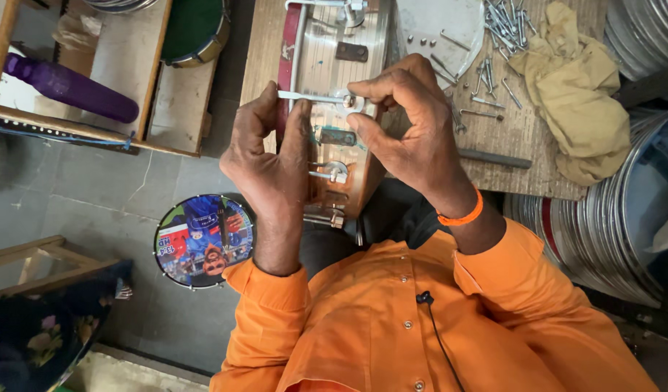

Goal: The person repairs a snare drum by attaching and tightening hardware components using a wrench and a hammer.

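Looking down from a head-worn camera, two bare hands are seen working on a shiny metal drum shell that is propped between the lap and the edge of a wooden tabletop. A thin metal tension rod lying across the shell is pinched at one end by the left hand, whose grip is closed on it. The other end, at a small bracket, is pinched between thumb and fingertips of the right hand, also closed on the rod.

A shallow metal dish sits on the tabletop beyond the shell, with a few small bolts in it; its top is cut off by the frame. A loose pile of screws and rods is spread beside it, next to a crumpled yellow cloth. Stacked metal hoops fill the right edge, only partly visible.

On the floor at left, a small round drum with a colourful printed picture on its face is seen. A wooden tray at upper left holds a purple bottle. A green-topped drum is cut off at the top.
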